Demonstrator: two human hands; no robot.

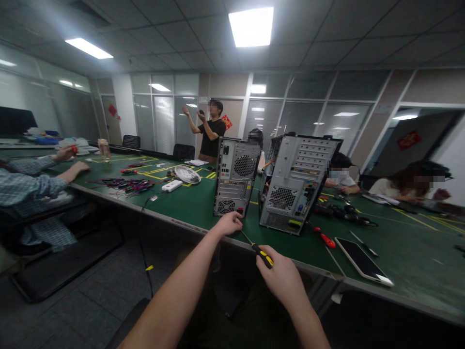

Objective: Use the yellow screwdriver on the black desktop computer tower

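Note:
My right hand [282, 274] is wrapped round the black-and-yellow handle of a screwdriver [262, 255]. Its thin metal shaft slants up and left, with the tip close to my left hand's fingers. My left hand [228, 224] is at the lower rear of the smaller computer case [236, 179], with thumb and fingers pinched together. Whatever it pinches, if anything, is too small to make out. Just above those fingers is a small red part [240, 210] on the case's back. To the right, a larger computer case [296, 182] stands upright, rear panel facing me.
A red screwdriver [324, 238], a phone [363, 261] and black cables [345, 213] lie right of the cases. Leftward are a wire bundle [127, 185], a white power strip [172, 186] and a round white fan grille [188, 174]. Other people sit or stand around the green table [181, 208].

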